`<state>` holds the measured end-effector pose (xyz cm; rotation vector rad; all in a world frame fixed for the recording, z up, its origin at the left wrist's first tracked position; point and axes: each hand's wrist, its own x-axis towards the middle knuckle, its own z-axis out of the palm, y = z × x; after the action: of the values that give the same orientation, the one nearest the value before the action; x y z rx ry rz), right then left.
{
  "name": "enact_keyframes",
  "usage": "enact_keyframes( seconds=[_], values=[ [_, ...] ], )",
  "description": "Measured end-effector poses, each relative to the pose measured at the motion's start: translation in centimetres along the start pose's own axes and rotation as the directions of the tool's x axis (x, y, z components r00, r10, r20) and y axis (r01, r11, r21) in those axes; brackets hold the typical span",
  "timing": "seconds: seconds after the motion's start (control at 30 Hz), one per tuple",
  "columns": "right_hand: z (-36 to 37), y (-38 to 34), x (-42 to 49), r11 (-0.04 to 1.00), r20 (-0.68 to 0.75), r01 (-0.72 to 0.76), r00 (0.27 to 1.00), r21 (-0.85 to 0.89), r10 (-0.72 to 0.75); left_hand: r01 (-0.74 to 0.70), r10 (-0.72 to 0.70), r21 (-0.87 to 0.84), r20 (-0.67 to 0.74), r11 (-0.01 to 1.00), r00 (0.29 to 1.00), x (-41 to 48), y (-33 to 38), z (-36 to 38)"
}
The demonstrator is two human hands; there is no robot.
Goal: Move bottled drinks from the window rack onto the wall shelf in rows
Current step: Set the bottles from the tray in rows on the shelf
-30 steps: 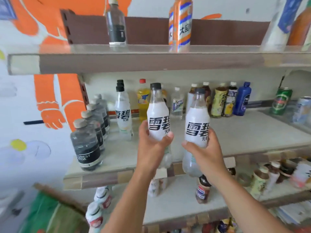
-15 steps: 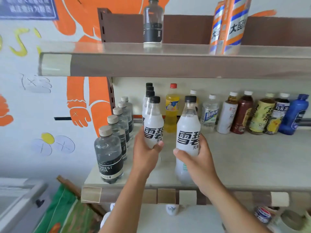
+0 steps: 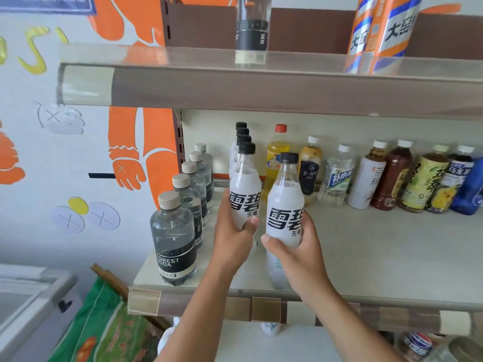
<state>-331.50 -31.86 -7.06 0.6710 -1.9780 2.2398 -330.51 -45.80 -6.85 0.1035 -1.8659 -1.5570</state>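
While both hands are raised to the wall shelf (image 3: 366, 257), each is wrapped round a drink of its own; the left hand (image 3: 232, 239) grips a first white bottle (image 3: 245, 189) round its lower half, thumb laid across the front under the black characters; the right hand (image 3: 298, 254) grips a second white bottle (image 3: 285, 205) likewise, thumb on its left flank. The hands sit close side by side; whether they touch cannot be told. Both bottles are upright and black-capped; the second stands nearer the camera and just right of the first, its base low by the shelf's front lip, though whether it rests on the board is unclear; the first bottle's base is hidden by the left hand. Straight behind the first, a file of black caps (image 3: 243, 131) runs toward the back wall; to the left stands a row of five clear soda bottles (image 3: 173, 239) with beige caps; to the right, a yellow bottle (image 3: 278, 158) and mixed drinks (image 3: 392, 176) line the back. The upper shelf (image 3: 261, 84) carries a dark-labelled bottle (image 3: 252, 35) and orange-and-blue containers (image 3: 384, 35).
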Motion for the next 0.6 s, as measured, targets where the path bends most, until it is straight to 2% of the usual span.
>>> enact_keyframes(
  seconds=[0.3,0.6],
  values=[
    [0.38,0.24,-0.09,1.0,0.009,0.015,1.0,0.008,-0.015,-0.02,0.02,-0.021,0.014,1.0,1.0,-0.17,-0.59,-0.06],
    [0.53,0.85,-0.02,0.999,0.0,0.04,0.999,0.003,-0.04,-0.03,0.029,0.074,0.016,0.997,0.999,-0.28,-0.65,-0.41]
  ],
)
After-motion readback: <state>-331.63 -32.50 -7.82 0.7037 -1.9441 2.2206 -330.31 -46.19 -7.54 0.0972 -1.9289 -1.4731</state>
